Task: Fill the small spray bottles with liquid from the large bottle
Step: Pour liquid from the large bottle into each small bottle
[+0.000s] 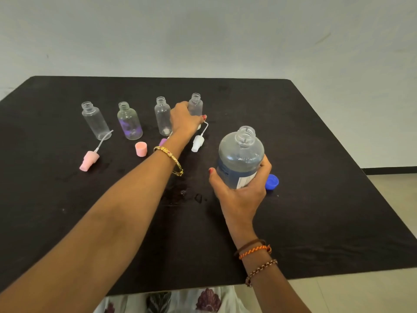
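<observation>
On the black table (pixel 316 132), left hand (pixel 184 119) grip curled round rightmost small bottle (pixel 195 105) — right hand (pixel 239 190) wrapped round large bottle (pixel 241 154)

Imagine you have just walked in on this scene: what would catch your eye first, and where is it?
First, the two hands at work: the right hand grips a large open bottle of clear liquid at the table's centre-right, while the left hand holds the rightmost of four small open bottles standing in a row further back. Next, the bright bits on the black table: a pink spray top lying at the left and a blue cap beside the large bottle.
</observation>
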